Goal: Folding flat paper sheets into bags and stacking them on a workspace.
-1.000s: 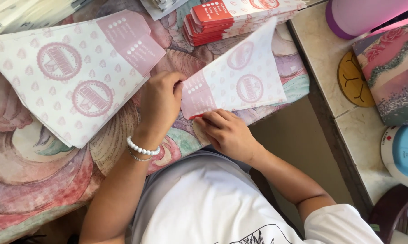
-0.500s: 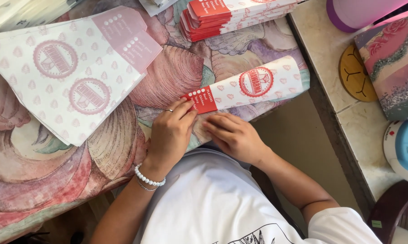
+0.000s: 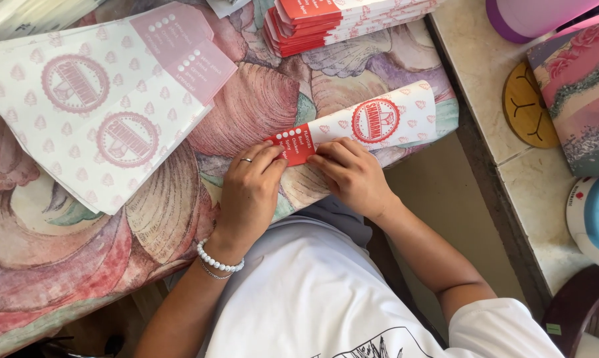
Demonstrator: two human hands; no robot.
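A folded white paper sleeve (image 3: pixel 372 122) with a red end and a round red emblem lies on the shell-patterned cloth (image 3: pixel 246 106) near its front edge. My left hand (image 3: pixel 249 192), wearing a ring and a white bead bracelet, presses its fingertips on the sleeve's red end. My right hand (image 3: pixel 352 174) presses on the sleeve just to the right of that, along its lower edge. Both hands lie flat on the paper with fingers together.
A stack of unfolded printed sheets (image 3: pixel 107 99) lies at the left. A pile of folded red-and-white sleeves (image 3: pixel 326 20) sits at the top. At the right, a stone ledge (image 3: pixel 531 192) carries a wooden coaster (image 3: pixel 528 106), a purple container (image 3: pixel 531 16) and a round blue-and-white appliance (image 3: pixel 594 222).
The open sheet has been folded into a narrow sleeve and laid flat. Both hands moved up and now press down on its red end.
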